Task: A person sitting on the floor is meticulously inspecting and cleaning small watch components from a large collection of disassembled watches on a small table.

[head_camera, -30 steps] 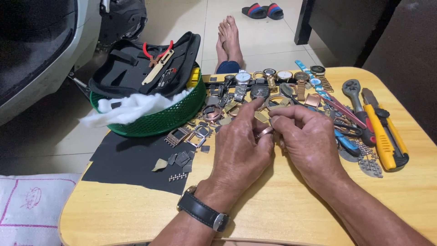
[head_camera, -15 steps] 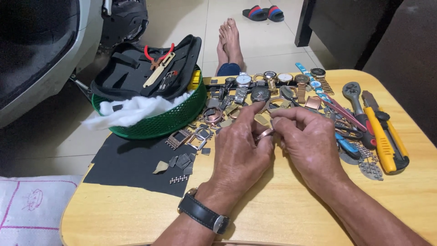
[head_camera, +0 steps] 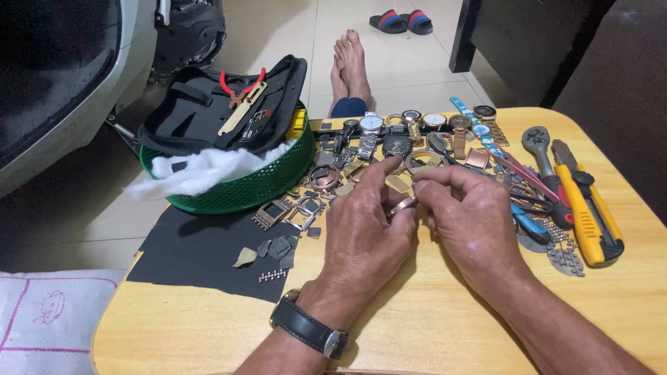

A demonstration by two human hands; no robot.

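My left hand (head_camera: pixel 365 232) and right hand (head_camera: pixel 472 222) meet above the desk (head_camera: pixel 431 326), fingers of both pinching a copper ring (head_camera: pixel 403 205) between them. Looks light, stiff, slick; best gripped by the rim edges.

basket (head_camera: pixel 257 187) left of watches (head_camera: pixel 417 125), tools (head_camera: pixel 577 187) right

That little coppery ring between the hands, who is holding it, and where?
Both hands hold the copper-coloured ring. The left hand pinches its left edge between thumb and fingers; the right hand pinches its right edge with its fingertips.
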